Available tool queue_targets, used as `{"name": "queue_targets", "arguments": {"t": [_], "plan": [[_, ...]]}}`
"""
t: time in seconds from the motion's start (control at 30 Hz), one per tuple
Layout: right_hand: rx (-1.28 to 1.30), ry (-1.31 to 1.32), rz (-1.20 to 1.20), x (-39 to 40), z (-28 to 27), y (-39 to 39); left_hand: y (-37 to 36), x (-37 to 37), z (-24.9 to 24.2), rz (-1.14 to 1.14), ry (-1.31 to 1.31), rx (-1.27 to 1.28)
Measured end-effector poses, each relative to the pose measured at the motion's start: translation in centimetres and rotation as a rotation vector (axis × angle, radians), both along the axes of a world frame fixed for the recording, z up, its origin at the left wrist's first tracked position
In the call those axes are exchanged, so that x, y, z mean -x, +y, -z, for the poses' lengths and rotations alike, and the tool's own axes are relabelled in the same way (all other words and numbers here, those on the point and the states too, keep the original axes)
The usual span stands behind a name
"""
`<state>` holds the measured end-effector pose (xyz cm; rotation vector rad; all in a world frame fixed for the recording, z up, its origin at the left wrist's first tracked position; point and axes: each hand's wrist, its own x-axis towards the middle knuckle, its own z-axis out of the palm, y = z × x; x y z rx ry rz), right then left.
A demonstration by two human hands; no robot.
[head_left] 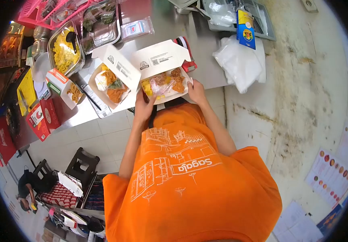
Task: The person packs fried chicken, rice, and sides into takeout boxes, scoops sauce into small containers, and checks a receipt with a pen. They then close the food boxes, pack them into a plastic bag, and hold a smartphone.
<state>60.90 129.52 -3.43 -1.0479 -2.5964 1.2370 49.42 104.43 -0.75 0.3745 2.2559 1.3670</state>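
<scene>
Stretching ahead of the left hand (143, 105) and right hand (197, 92), the metal desk (212, 60) is cut off at the top. Both clamp an open card box (158, 60) between them, hiding some fingers; inside, shiny wrapping (159, 87) obscures its contents beside craggy crumbed pieces (177, 83).

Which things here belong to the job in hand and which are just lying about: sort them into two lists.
In the job, judging by the hands:
open lettered box, held by the left hand and right hand
fried pieces inside it
second open box beside it, probably

Seemingly just lying about:
dark pen
white plastic
blue-and-yellow packet
</scene>
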Motion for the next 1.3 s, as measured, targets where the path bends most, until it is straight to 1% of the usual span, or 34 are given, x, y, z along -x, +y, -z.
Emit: {"name": "queue_targets", "arguments": {"t": [0.03,0.1,0.13,0.17,0.23,0.27,0.33,0.37,0.43,0.47,0.57,0.6,0.7,0.73,0.8,0.87,0.97,1.0,1.03,1.1,1.13,1.17,1.2,1.23,1.3], "plan": [[-0.023,0.009,-0.036,0.8,-0.4,1.1,2.1,0.7,-0.8,0.022,0.173,0.107],[-0.025,-0.033,-0.101,2.0,-1.5,2.8,4.7,2.5,-1.0,-0.189,-0.116,-0.234],[-0.009,-0.074,-0.128,2.7,-2.0,3.8,5.1,3.8,-0.9,-0.221,-0.173,-0.22],[0.002,-0.111,-0.155,3.4,-2.6,4.8,5.3,5.0,0.4,-0.222,-0.164,-0.204],[-0.019,0.021,-0.227,3.6,-1.9,6.3,5.3,6.8,-1.2,-0.246,-0.184,-0.144],[-0.024,0.082,-0.258,3.3,-1.3,6.9,5.4,7.4,-1.5,-0.238,-0.237,-0.197],[0.149,0.013,-0.378,2.6,-2.1,8.6,5.4,8.4,-2.3,-0.219,-0.347,-0.304],[0.234,-0.023,-0.436,2.3,-2.4,9.1,5.6,7.7,-2.8,-0.241,-0.287,-0.238],[0.296,0.037,-0.358,2.4,-3.2,9.1,6.8,6.1,-5.1,-0.279,-0.16,-0.115],[0.326,0.066,-0.31,2.4,-3.5,9.3,6.9,5.4,-2.9,-0.354,-0.152,-0.132],[0.148,0.08,-0.049,5.0,-6.0,8.6,6.3,4.0,0.1,-0.308,-0.272,-0.346],[0.161,0.134,0.017,5.6,-8.2,7.8,6.3,3.8,-3.4,-0.211,-0.063,-0.089],[-0.122,0.145,-0.246,3.4,-9.0,8.6,5.1,2.3,-4.7,-0.165,0.505,-0.003],[-0.134,0.192,-0.227,2.8,-8.7,8.7,4.9,1.5,-5.5,-0.193,0.482,0.029],[-0.15,0.277,-0.184,1.3,-7.7,8.2,4.8,0.5,-4.7,-0.261,0.404,0.004],[-0.15,0.243,-0.164,1.0,-7.0,7.5,5.2,-0.1,-4.2,-0.325,0.346,0.003],[-0.176,0.253,-0.196,-0.2,-6.2,6.7,5.0,-2.9,-1.3,-0.304,0.104,0.101],[-0.187,0.268,-0.22,-0.5,-6.0,6.4,6.0,-3.6,-3.5,-0.309,0.023,0.111],[-0.097,0.238,-0.204,-0.5,-6.5,6.2,6.4,-4.3,-2.7,-0.375,-0.106,0.002],[0.095,0.167,-0.174,-0.6,-7.2,5.7,6.3,-4.5,-1.4,-0.373,-0.119,-0.123],[0.073,0.198,-0.159,-1.1,-5.9,5.7,6.8,-3.9,-4.2,-0.36,-0.251,-0.149],[0.049,0.231,-0.146,-1.4,-4.0,6.1,6.4,-4.3,-2.1,-0.324,-0.151,-0.141],[0.022,0.269,-0.135,-1.5,-2.9,6.6,6.2,-4.4,-1.8,-0.316,-0.137,-0.141],[0.019,0.24,-0.162,-1.6,-2.8,6.8,6.3,-4.3,-2.2,-0.307,-0.12,-0.145],[0.004,0.194,-0.214,-2.0,-2.9,7.2,6.1,-4.2,-4.2,-0.292,-0.174,-0.103]]}}
